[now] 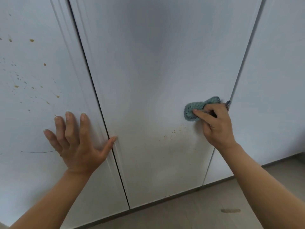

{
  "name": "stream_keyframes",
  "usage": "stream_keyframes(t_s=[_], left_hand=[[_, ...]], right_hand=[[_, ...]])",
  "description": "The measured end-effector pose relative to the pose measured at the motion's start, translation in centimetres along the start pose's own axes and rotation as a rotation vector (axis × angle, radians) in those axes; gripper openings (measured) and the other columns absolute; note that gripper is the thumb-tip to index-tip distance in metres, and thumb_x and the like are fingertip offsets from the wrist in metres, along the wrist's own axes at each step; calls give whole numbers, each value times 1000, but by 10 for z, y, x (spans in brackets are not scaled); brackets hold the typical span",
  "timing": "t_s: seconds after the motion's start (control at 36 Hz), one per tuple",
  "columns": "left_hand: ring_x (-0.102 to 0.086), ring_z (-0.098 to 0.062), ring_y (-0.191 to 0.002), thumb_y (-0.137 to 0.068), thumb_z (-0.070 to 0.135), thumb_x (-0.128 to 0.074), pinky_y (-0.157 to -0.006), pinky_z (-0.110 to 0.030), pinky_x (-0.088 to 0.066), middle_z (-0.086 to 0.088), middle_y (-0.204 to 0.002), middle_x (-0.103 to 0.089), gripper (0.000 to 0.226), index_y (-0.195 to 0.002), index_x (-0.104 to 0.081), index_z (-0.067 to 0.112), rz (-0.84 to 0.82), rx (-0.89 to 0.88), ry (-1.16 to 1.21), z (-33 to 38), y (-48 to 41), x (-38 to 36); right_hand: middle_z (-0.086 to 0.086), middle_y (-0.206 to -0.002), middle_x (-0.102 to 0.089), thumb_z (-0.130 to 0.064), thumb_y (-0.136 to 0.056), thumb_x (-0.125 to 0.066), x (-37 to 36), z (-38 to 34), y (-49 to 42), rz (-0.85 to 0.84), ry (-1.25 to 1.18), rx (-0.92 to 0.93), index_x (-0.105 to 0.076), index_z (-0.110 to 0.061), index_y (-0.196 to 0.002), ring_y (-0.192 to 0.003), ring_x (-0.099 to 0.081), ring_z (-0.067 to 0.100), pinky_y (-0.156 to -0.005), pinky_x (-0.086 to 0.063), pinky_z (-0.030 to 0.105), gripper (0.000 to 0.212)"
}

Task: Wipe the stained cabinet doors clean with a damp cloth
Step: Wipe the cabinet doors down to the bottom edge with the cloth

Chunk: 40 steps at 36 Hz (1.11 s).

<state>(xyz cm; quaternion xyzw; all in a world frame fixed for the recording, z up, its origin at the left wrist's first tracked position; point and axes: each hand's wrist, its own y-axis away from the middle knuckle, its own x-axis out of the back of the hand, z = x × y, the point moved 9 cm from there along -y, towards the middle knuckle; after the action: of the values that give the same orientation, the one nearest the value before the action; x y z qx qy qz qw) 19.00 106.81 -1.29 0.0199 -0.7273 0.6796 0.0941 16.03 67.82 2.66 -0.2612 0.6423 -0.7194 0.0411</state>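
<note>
Domestic interior, likely a kitchen, a run of plain white cabinet doors (148, 71) with narrow dark gaps between them, brownish splatter stains (32, 40) across the left door (41, 22) and low on the middle one, pale beige floor (189, 212) beneath the doors' lower edges.

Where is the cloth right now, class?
In the head view, the cloth is pressed on the right side of the middle cabinet door, held by the right hand, just above a scatter of brown specks.

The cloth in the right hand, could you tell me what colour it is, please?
Teal blue-green; the cloth shows best in the head view.
</note>
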Motion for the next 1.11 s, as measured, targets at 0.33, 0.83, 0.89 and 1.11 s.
stream_keyframes(t_s=[0.33, 0.83, 0.89, 1.11], left_hand=[[-9, -36, -158, -81, 74, -69, -126, -56, 2, -20, -164, -23, 109, -160, -33, 8, 29, -15, 15, 1, 1, -1], [-10, -36, -158, -83, 75, -65, -126, -56, 0, -22, -163, -27, 105, -157, -39, 6, 51, -3, 12, 3, -1, 2], [-9, -35, -159, -82, 75, -67, -126, -56, 0, -22, -163, -27, 105, -157, -39, 6, 51, -9, 16, 3, 0, 2], [-12, -36, -157, -81, 74, -68, -126, -55, 1, -21, -162, -29, 104, -156, -40, 8, 47, -4, 23, 5, -1, 2]], right_hand=[[25, -102, -52, 12, -95, -54, 9, 59, 22, 188, -90, -455, -69, -2, -126, -97, -48, 21, -94, -38, 15, 37], [7, -111, -52, -7, -102, -56, -23, 60, 120, 321, -261, -1123, -64, -12, -135, -87, -53, 3, -86, -41, 5, 35], [12, -113, -53, -7, -102, -57, -39, 52, 153, 296, -246, -1242, -62, -11, -138, -95, -54, 15, -92, -47, 17, 37], [-12, -107, -60, -9, -102, -59, -33, 63, 176, 407, -401, -1409, -61, -16, -139, -73, -66, 0, -83, -61, 37, 38]])
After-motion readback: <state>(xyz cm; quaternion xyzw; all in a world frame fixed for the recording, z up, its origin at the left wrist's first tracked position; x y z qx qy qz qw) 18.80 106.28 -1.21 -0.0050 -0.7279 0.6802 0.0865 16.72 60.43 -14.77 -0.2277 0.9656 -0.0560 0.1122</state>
